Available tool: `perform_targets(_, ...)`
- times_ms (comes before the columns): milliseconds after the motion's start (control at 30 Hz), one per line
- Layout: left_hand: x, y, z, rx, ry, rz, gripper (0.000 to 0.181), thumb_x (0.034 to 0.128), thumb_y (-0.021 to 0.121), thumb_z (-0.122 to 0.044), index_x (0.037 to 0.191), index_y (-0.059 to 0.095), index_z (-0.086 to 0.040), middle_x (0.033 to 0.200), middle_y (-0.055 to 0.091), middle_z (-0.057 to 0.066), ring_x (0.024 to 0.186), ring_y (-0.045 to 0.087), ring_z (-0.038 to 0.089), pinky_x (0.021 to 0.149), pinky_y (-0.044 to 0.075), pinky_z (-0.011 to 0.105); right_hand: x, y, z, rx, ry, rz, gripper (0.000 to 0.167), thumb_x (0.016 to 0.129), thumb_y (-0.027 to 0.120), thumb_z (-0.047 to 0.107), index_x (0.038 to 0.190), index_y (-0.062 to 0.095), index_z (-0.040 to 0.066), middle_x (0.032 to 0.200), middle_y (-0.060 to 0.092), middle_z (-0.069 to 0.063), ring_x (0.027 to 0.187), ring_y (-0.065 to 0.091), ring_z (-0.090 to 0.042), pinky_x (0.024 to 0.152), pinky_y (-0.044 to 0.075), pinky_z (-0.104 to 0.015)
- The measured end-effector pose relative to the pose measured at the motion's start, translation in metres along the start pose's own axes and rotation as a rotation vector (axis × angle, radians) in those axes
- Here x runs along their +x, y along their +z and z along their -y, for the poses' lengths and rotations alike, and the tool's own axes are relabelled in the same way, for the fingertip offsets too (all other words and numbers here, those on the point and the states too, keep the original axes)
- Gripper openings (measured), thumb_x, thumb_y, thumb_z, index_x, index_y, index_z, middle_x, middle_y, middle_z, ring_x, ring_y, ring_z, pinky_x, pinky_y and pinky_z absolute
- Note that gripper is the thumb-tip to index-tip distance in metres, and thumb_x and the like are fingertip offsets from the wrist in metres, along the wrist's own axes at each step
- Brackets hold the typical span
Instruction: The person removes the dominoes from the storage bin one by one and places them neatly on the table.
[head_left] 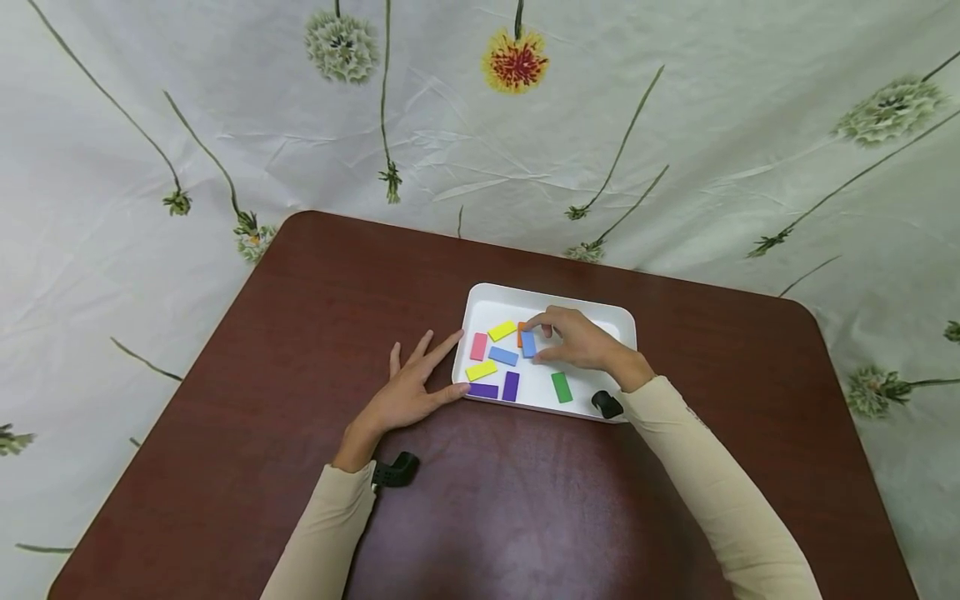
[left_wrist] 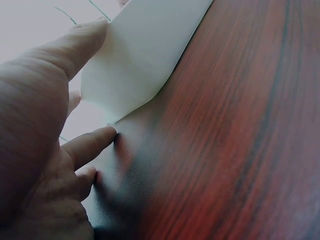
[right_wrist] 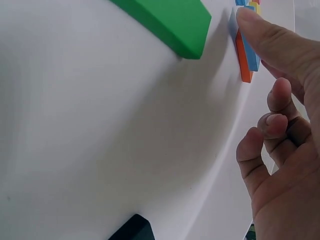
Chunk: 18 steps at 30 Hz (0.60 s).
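Note:
A white tray holds several small coloured blocks. My right hand reaches over it and pinches a blue block between thumb and index finger. That blue block partly covers an orange block in the right wrist view. My left hand has its fingers spread at the tray's left end. Its index fingertip and thumb touch the tray rim, while in the left wrist view other fingers of the left hand reach toward the table beside the tray wall.
Around the tray's left half lie a pink block, two yellow blocks, another blue block and two purple blocks. A green block lies nearer the right. The brown table meets a flower-patterned cloth behind.

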<state>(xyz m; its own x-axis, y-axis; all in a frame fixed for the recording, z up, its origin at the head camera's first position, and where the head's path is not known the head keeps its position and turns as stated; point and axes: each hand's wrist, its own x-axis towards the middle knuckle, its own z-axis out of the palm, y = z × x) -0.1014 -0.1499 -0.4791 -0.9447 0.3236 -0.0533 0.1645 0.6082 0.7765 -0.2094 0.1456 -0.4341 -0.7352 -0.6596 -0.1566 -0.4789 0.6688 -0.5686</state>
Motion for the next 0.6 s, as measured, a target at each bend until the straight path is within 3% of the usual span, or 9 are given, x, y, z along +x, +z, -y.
perform_targets(600, -0.0006, -0.0004, -0.0006, -0.003, 0.025, -0.011, 0.083, 0.0916, 0.07, -0.046, 0.16, 0.025, -0.033, 0.163, 0.032, 0.007, 0.156, 0.007, 0.037, 0.114, -0.016, 0.066, 0.0028, 0.0038, 0.0051, 0.016, -0.001, 0.02, 0.046, 0.084, 0.08, 0.011, 0.127, 0.064, 0.002, 0.089, 0.05, -0.004, 0.093, 0.047, -0.02, 0.081, 0.039, -0.031)
